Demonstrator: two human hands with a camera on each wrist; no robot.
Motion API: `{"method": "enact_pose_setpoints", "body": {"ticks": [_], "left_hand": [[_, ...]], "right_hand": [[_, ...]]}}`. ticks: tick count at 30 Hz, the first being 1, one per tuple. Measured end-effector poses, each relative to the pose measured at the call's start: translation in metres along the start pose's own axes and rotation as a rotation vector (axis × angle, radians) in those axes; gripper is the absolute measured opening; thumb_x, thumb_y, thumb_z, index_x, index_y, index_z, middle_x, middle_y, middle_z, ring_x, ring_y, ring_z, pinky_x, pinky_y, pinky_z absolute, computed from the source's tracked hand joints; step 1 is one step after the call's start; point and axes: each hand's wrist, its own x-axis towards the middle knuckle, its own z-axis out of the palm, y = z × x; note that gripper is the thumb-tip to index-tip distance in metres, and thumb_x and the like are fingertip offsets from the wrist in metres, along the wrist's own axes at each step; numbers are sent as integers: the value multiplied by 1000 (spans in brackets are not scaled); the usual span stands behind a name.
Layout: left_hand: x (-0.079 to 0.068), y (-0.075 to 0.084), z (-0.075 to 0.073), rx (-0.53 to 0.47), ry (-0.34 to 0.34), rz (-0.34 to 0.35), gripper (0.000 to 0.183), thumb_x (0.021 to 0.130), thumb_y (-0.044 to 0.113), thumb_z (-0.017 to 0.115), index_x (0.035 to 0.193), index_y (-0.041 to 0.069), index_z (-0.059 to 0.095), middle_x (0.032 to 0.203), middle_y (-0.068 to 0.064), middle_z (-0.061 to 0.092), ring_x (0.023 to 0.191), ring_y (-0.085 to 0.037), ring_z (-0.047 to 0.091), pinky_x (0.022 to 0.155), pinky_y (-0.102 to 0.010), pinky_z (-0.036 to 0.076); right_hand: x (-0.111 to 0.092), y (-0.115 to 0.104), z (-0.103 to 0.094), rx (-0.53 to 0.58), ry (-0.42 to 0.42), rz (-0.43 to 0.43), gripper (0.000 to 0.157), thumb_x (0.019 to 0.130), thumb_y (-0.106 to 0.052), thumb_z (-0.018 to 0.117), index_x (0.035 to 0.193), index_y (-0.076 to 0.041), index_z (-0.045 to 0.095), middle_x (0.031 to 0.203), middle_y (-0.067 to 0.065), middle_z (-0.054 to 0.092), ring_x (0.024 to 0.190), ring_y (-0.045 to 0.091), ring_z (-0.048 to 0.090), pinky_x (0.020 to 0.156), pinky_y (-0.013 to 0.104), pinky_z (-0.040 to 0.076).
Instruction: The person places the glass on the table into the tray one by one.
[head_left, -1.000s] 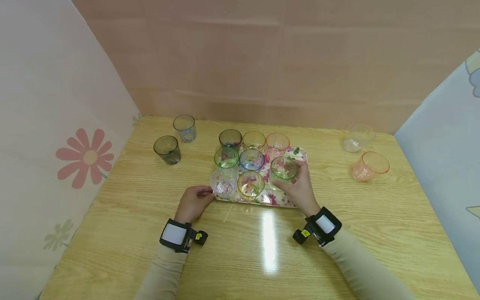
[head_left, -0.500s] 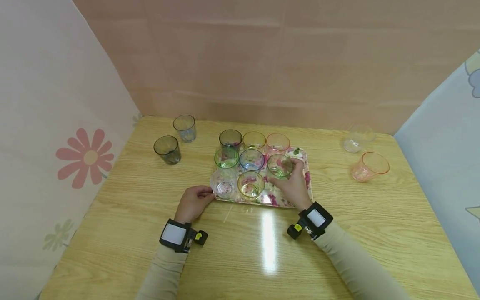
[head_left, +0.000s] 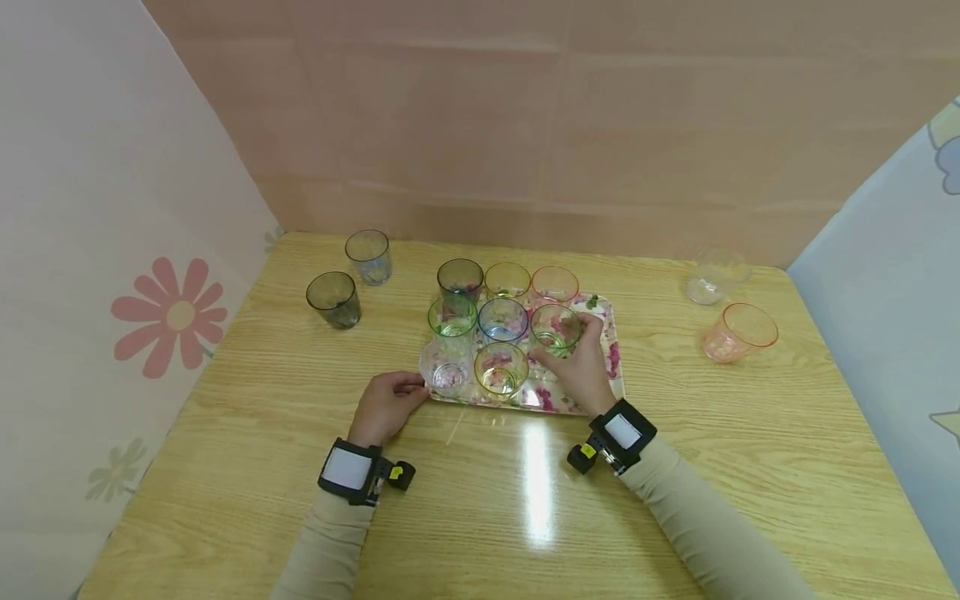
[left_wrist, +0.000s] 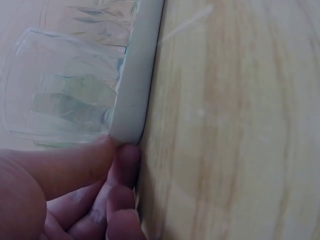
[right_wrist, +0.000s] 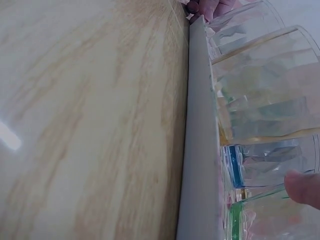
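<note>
In the head view my right hand (head_left: 582, 372) holds a green-rimmed glass (head_left: 553, 332) between thumb and fingers, upright at the right of a blue-rimmed glass (head_left: 502, 320). Both are over a flowered tray (head_left: 609, 354). The right wrist view shows my thumb (right_wrist: 303, 188) against the green glass's side. My left hand (head_left: 387, 408) pinches the tray's near left corner; in the left wrist view its thumb lies by the rim (left_wrist: 131, 100), fingers below. A clear glass (left_wrist: 65, 90) stands just inside that corner. A yellow-rimmed glass (head_left: 501, 371) stands beside it on the tray.
More tinted glasses fill the tray's back row, a dark one (head_left: 460, 279) at its left end. Two smoky glasses, one dark (head_left: 341, 310), stand on the table to the left. At right are a pink glass (head_left: 731, 337) and a clear one (head_left: 708, 283).
My right hand has moved the green-rimmed glass left and slightly back, closer to the blue-rimmed glass. The left hand has stayed at the tray's corner.
</note>
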Motion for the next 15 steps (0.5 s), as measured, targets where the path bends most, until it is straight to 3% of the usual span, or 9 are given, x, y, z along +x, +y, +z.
{"method": "enact_pose_setpoints", "body": {"ticks": [15], "left_hand": [[-1,0,0,-21,-3,-6,22,94,8,73,113,-3,74,100,-12,74,93,-24,68,87,-44,53]], "right_hand": [[3,2,1,-2,-15,-1,82,89,-12,80,141,1,17,142,25,39,133,40,42,113,50,35]]}}
